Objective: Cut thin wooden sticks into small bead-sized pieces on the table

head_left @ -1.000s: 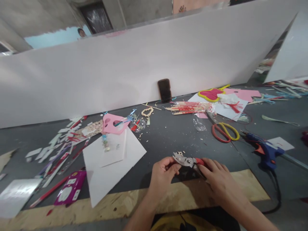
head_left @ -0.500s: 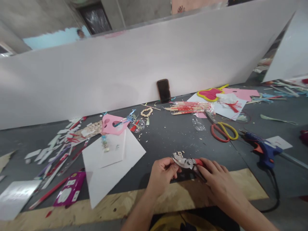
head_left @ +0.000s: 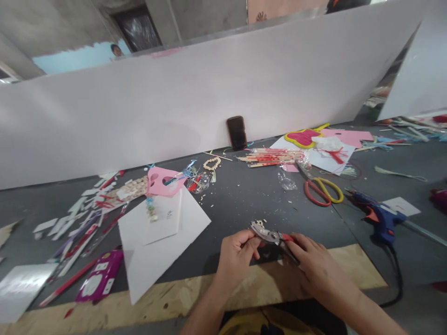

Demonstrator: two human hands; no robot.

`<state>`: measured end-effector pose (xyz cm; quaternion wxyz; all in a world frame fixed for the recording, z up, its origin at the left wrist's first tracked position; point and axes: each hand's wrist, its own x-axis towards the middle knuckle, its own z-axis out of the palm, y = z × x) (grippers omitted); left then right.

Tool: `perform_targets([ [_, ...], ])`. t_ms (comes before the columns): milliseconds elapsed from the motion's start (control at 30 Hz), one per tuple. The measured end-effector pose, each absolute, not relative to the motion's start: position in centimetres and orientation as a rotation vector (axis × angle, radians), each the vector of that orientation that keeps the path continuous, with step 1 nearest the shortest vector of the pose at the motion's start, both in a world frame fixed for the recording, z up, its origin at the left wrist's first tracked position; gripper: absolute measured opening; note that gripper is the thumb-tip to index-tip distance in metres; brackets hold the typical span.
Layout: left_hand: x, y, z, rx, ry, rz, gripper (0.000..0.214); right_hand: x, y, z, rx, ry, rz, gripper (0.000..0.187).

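Close to the front edge of the surface (head_left: 244, 200), about midway along it, both hands meet over a pair of red-handled cutters (head_left: 271, 235). The right hand (head_left: 314, 265) is wrapped around the red handles, fingers curled tight. The left hand (head_left: 237, 253) has its fingertips pinched together right at the metal blades; whether a small piece sits between them I cannot tell. A few pale bits (head_left: 260, 222) lie just behind the cutter's nose.

Toward the right edge lie red-and-yellow scissors (head_left: 323, 190) and, nearer the front, a blue glue gun (head_left: 379, 216). A white sheet (head_left: 160, 242) lies left of the hands, with a purple pack (head_left: 99, 281) beyond it near the front edge. At the back edge a dark phone (head_left: 236, 132) leans upright against the white board (head_left: 174, 102), with a bundle of sticks (head_left: 272, 157) just to its right.
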<state>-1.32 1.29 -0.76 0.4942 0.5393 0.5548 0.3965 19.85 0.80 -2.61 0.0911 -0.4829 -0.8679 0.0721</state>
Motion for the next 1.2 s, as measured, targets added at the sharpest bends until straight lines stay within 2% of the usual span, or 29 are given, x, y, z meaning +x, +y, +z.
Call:
perform_targets([
  [167, -1.1, 1.3, -0.7, 1.269, 1.327, 1.004, 0.028, 19.8, 0.9, -1.9, -1.414, -2.572, 0.313, 0.045],
  [367, -1.1, 1.4, -0.7, 1.241, 1.328, 1.044, 0.026, 19.3, 1.1, -0.3, -1.386, -2.500, 0.521, 0.029],
  [667, -1.0, 1.7, -0.7, 1.157, 1.303, 1.094, 0.025, 19.3, 0.8, 0.4, -1.271, -2.464, 0.766, 0.028],
  [767, -1.6, 1.8, -0.9, 1.133, 1.308, 1.068, 0.026, 19.4, 1.0, 0.3, -1.320, -2.499, 0.607, 0.029],
  [967, -3.5, 2.4, -0.6, 1.412, 1.525, 1.264, 0.019, 20.0, 1.9, 0.0, -1.668, -2.627, -0.091, 0.037],
  [1200, -2.2, 3.5, -0.5, 2.214, 1.591, 0.862, 0.017, 19.7, 1.5, -0.3, -1.663, -2.612, -0.278, 0.034],
])
